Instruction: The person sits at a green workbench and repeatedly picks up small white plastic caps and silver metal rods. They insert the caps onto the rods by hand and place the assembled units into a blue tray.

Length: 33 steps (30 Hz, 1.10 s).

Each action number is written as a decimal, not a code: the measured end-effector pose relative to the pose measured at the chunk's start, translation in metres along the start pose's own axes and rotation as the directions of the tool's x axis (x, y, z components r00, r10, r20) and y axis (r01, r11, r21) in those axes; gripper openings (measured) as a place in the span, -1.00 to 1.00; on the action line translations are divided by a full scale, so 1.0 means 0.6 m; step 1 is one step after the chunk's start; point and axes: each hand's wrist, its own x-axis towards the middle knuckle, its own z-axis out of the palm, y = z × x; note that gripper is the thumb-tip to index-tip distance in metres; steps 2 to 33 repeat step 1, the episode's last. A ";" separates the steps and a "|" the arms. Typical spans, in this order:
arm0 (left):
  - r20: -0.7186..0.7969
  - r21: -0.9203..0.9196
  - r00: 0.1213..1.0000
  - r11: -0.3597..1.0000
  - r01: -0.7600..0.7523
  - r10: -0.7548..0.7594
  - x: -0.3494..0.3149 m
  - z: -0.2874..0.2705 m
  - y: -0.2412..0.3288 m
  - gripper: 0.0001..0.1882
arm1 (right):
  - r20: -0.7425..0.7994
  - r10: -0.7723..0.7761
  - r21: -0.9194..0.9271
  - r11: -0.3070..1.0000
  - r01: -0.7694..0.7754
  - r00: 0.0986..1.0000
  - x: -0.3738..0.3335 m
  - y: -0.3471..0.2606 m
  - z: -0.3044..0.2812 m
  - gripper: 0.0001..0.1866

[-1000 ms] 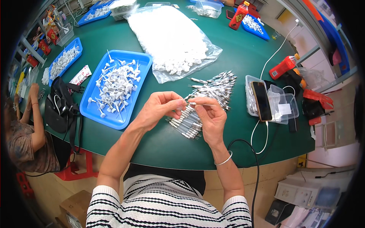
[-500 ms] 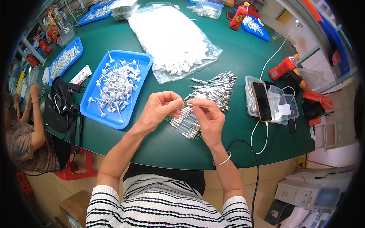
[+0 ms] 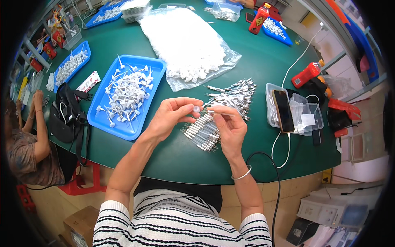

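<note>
Between thumb and forefinger, my left hand pinches a small round white plastic cap. Just to its right, my right hand grips a thin rod with a pale tip; most of the rod is hidden by the fingers. Cap and rod are apart. Beneath both hands, slim metal-and-white rods lie in a row, and a looser heap of similar rods spreads beyond my right hand. A blue tray left of my left hand holds many white caps with thin stems.
A clear bag of white parts lies beyond the hands. At right are a phone on clear plastic boxes, cables and a red bottle. A black bag and another blue tray sit left, near a seated co-worker.
My hands have drawn slightly apart, my right one shifting right. The round white cap now shows at my left fingertips, separate from the rod.
</note>
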 end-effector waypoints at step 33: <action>0.003 0.001 1.000 1.000 -0.001 0.001 0.002 0.001 0.001 -0.72 | -0.001 -0.002 0.005 1.000 0.002 1.000 0.002 0.000 -0.002 -0.83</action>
